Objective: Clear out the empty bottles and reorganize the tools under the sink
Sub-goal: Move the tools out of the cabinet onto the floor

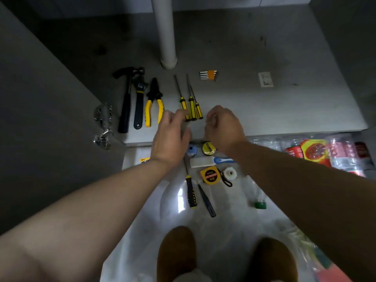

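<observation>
Both hands hover over the front edge of the cabinet floor (264, 110). The left hand (171, 139) has its grip apart, fingers relaxed, near the screwdrivers (191, 106). The right hand (224, 129) curls its fingers; whether that grip holds anything cannot be told. Hammer (126, 102), wrench (139, 102) and pliers (154, 102) line the left edge. Open floor runs rightward. The bottles (317, 151) lie outside the front right corner.
</observation>
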